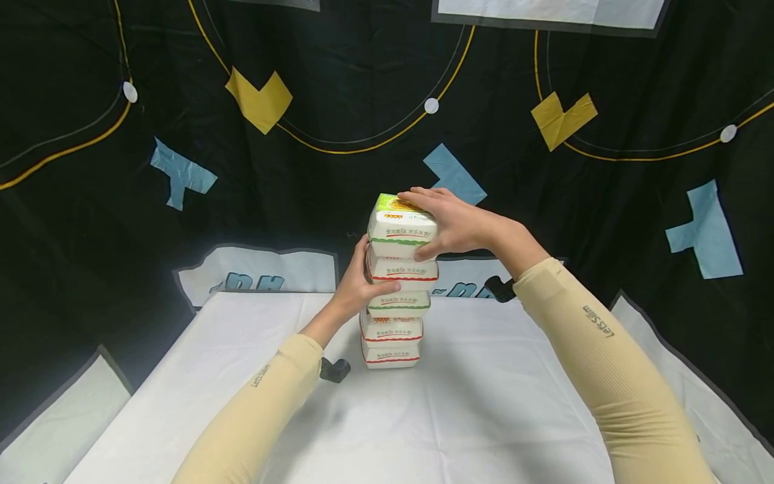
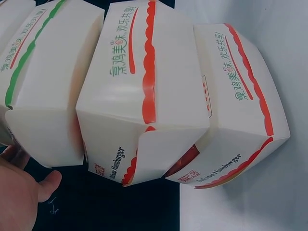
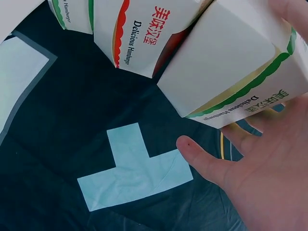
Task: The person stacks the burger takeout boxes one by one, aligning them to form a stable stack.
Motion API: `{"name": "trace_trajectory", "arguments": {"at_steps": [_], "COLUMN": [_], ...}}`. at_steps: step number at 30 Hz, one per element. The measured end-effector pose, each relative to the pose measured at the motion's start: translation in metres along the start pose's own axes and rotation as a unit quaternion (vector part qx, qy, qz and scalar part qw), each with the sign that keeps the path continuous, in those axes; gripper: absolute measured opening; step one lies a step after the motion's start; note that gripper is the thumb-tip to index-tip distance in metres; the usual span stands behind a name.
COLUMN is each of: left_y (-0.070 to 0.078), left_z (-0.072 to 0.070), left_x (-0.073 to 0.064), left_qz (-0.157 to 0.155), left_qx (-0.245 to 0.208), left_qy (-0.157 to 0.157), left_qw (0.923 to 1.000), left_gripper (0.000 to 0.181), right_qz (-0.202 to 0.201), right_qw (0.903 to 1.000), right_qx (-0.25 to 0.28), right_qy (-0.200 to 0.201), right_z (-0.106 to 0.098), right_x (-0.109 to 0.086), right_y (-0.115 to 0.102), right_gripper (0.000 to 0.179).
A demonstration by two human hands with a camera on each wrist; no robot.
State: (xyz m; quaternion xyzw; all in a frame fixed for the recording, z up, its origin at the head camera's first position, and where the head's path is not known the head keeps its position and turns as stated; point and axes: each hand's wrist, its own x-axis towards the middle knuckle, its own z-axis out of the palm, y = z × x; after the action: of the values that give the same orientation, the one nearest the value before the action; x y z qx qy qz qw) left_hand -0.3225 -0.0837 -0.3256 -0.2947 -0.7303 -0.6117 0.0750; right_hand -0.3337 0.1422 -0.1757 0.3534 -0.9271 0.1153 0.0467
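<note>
A stack of several white hamburger boxes [image 1: 394, 333] stands on the white tabletop, with red or green wavy trim. The upper boxes lean slightly right of the lower ones. My left hand [image 1: 355, 286] holds the left side around the second box [image 1: 402, 270] from the top, its thumb across the front near the green-trimmed box [image 1: 402, 304] below. My right hand [image 1: 462, 222] grips the green-trimmed top box [image 1: 402, 232], fingers over its top and thumb at the front right. In the right wrist view, some fingers of that hand are hidden behind the box.
The white-covered table [image 1: 502, 403] spreads around the stack. Behind it hangs a black curtain [image 1: 338, 195] with blue and yellow tape patches and curved lines. A small black device [image 1: 335, 370] sits at the left wrist, another [image 1: 500, 289] at the right.
</note>
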Motion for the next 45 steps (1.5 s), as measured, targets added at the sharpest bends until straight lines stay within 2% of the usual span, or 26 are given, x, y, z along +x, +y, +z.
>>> {"name": "trace_trajectory", "arguments": {"at_steps": [7, 11, 19, 33, 35, 40, 45], "left_y": [-0.002, -0.002, -0.003, -0.004, -0.009, -0.030, -0.037], "left_z": [0.001, 0.001, 0.001, -0.002, -0.003, -0.003, -0.002], "left_x": [-0.002, -0.002, 0.001, 0.000, 0.003, 0.011, 0.012], "left_qz": [0.027, 0.033, 0.025, 0.003, 0.001, -0.004, 0.011], "left_qx": [-0.007, -0.013, -0.029, -0.043, -0.040, -0.027, -0.017], "left_qy": [-0.003, -0.002, -0.009, -0.009, -0.009, -0.006, 0.000], "left_qw": [0.9996, 0.9994, 0.9992, 0.9990, 0.9991, 0.9996, 0.9998], "left_gripper": [0.105, 0.103, 0.092, 0.097, 0.097, 0.099, 0.097], "right_qz": [-0.006, -0.012, -0.006, 0.011, 0.013, 0.012, 0.003], "right_qw": [1.0000, 0.9999, 0.9999, 0.9998, 0.9998, 0.9998, 0.9996], "right_qx": [0.004, 0.002, -0.006, 0.016, 0.016, 0.014, 0.027], "right_qy": [0.003, 0.007, 0.011, 0.004, 0.002, 0.000, 0.001], "right_z": [0.002, 0.003, 0.002, 0.003, 0.003, 0.003, 0.003], "right_x": [-0.002, -0.003, 0.001, 0.009, 0.009, 0.007, 0.007], "right_y": [-0.002, -0.003, 0.002, 0.008, 0.009, 0.012, 0.014], "right_gripper": [0.104, 0.099, 0.092, 0.096, 0.096, 0.089, 0.085]}}
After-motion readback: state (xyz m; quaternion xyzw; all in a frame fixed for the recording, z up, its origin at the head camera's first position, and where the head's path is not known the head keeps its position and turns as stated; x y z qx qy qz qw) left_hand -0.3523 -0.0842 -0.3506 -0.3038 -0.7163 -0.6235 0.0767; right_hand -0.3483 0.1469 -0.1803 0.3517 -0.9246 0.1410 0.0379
